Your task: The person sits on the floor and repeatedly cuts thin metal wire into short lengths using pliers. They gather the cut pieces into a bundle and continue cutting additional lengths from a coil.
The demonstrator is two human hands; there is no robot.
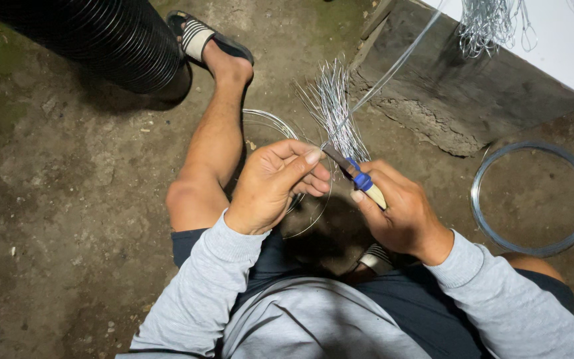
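My right hand (400, 213) grips a pair of pliers (357, 176) with blue and cream handles, jaws pointing up-left. My left hand (277, 183) pinches a thin steel wire (393, 66) right at the plier jaws. That wire runs up and to the right, out of the frame. Just beyond my hands a bundle of short cut wire pieces (332, 106) fans out on the dirt floor. A loose loop of wire (267, 119) lies under my left hand, partly hidden by it.
A wire coil (533, 246) lies on the ground at right. A concrete block (466, 86) with a white board (553, 40) and hanging wire ties (486, 23) stands at upper right. A black ribbed pipe (101, 33) fills the upper left. My sandalled left foot (200, 40) stretches forward.
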